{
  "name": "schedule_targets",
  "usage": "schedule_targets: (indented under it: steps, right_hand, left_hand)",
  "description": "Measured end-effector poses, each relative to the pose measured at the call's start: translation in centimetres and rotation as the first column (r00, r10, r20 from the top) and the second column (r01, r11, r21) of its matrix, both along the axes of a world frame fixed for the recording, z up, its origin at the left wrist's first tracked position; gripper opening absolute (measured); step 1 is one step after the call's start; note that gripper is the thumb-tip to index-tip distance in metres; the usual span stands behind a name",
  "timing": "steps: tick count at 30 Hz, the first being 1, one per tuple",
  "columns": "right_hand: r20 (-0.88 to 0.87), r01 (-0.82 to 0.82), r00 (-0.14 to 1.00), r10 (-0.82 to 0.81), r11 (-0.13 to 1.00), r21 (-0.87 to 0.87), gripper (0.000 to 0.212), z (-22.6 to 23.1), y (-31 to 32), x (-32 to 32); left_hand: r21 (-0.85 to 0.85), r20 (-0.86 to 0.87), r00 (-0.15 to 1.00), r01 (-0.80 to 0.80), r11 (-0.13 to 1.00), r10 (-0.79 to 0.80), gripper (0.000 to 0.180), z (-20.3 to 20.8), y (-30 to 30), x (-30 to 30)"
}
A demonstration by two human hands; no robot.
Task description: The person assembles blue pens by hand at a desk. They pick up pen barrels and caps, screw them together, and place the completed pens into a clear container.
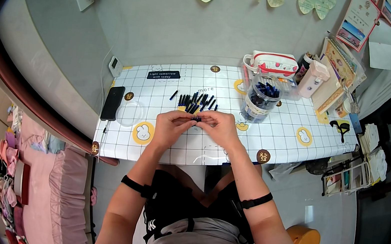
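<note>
My left hand and my right hand meet over the middle of the table, fingertips pinched together on a few small dark blue tubes that look like ink cartridges. The fingers partly hide them. Just beyond the fingertips lies a loose pile of similar dark tubes, several side by side. To the right of the pile stands a clear plastic jar with a pale label, holding many more of the tubes. A round clear lid lies flat to the left of my left hand.
A black phone lies at the table's left edge, near a small white device. Behind the jar are a white and red pouch, a pink bottle and upright notebooks. A grid-patterned cloth covers the table.
</note>
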State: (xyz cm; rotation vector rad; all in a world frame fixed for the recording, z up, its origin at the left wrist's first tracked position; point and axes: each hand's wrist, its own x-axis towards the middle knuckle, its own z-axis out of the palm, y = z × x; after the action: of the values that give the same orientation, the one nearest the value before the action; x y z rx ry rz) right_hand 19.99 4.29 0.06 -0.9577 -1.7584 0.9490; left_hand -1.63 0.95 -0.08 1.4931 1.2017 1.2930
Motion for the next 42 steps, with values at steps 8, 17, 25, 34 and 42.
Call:
schedule_targets:
  steps: [8,17,25,34,42]
  right_hand:
    - [-0.035,-0.009,0.999,0.010,1.000,0.012,0.027,-0.3,0.0,-0.1]
    - [0.012,0.022,1.000,-0.025,0.984,0.176,0.021,0.2,-0.6,-0.1]
    - [-0.124,0.272,0.962,-0.245,0.794,0.543,0.022,5.3,-2.7,0.5]
    - [-0.213,0.461,0.882,-0.421,0.673,0.578,0.019,11.4,-2.3,8.1]
    - [-0.093,0.428,0.870,-0.484,0.648,0.630,0.017,12.2,2.1,13.8]
  left_hand:
    - [-0.010,-0.025,1.000,-0.008,1.000,0.008,0.026,0.0,0.1,0.0]
    - [0.017,-0.077,0.997,0.021,1.000,-0.019,0.021,1.0,0.0,0.0]
    - [0.422,-0.320,0.941,0.040,0.906,0.107,0.025,9.1,-1.0,3.3]
    - [0.679,-0.233,0.968,0.090,0.728,0.098,0.023,13.3,3.1,11.8]
    - [0.695,-0.263,0.959,0.113,0.710,0.104,0.017,12.9,8.7,16.8]
